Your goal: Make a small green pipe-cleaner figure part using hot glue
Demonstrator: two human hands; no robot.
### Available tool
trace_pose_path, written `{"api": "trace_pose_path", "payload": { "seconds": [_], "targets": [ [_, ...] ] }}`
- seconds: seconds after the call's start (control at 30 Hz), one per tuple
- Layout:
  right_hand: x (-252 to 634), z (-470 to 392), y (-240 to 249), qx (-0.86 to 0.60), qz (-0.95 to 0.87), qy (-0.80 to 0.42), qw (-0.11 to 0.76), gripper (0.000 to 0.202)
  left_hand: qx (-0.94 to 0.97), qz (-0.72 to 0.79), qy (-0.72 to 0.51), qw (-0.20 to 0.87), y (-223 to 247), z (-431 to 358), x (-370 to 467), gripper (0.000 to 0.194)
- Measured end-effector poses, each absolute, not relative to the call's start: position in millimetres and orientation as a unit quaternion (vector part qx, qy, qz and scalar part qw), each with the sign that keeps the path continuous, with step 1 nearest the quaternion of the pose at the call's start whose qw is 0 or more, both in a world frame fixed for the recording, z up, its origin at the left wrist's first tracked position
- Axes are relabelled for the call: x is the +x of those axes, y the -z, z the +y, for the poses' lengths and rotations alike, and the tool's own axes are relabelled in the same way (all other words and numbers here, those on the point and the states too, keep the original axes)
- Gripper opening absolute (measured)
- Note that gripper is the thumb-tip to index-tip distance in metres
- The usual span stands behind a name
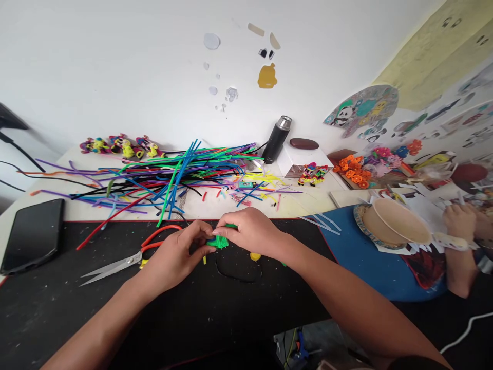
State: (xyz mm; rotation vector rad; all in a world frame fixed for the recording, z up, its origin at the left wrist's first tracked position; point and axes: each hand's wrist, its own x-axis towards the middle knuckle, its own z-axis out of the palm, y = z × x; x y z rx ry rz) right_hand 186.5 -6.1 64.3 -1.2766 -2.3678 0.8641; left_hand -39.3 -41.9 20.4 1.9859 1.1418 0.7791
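Note:
A small bundle of bright green pipe cleaner is pinched between my two hands over the black mat. My left hand grips its left side with thumb and forefinger. From above, my right hand holds the other side, its fingers curled and partly hidden. Just left of my left hand lie open scissors with orange handles. A black pipe cleaner curves on the mat below my hands. Close by my right hand sits a small yellow piece.
Behind the mat lies a heap of coloured pipe cleaners, with small figures beyond. A black flask stands near a white box. A phone lies left. Rightward are a bowl and another person's hand.

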Motion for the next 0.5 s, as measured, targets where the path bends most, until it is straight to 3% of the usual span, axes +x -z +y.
{"api": "trace_pose_path", "payload": {
  "seconds": [0.5],
  "targets": [
    [189.1,-5.1,-49.7,-0.463,-0.689,-0.517,0.208,0.040,0.766,0.394,-0.390,0.325,-16.3,-54.0,-42.5,0.014]
  ]
}}
